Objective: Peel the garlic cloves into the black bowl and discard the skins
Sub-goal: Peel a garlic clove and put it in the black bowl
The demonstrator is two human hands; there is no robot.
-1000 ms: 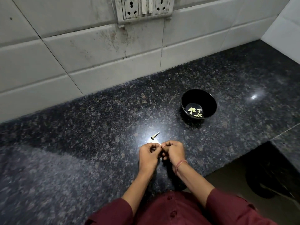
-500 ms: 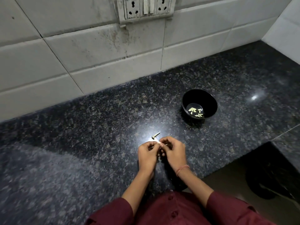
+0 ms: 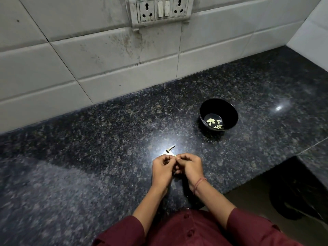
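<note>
You've got the garlic clove [image 3: 174,155] pinched between the fingertips of both hands, only a pale sliver of it showing, low over the countertop [image 3: 88,157]. Your left hand [image 3: 161,168] and right hand [image 3: 191,166] both curl in on it, pressed close together. Just beyond them a stem scrap [image 3: 170,148] lies on the stone. Farther right, the black bowl [image 3: 229,110] holds peeled cloves [image 3: 214,123].
</note>
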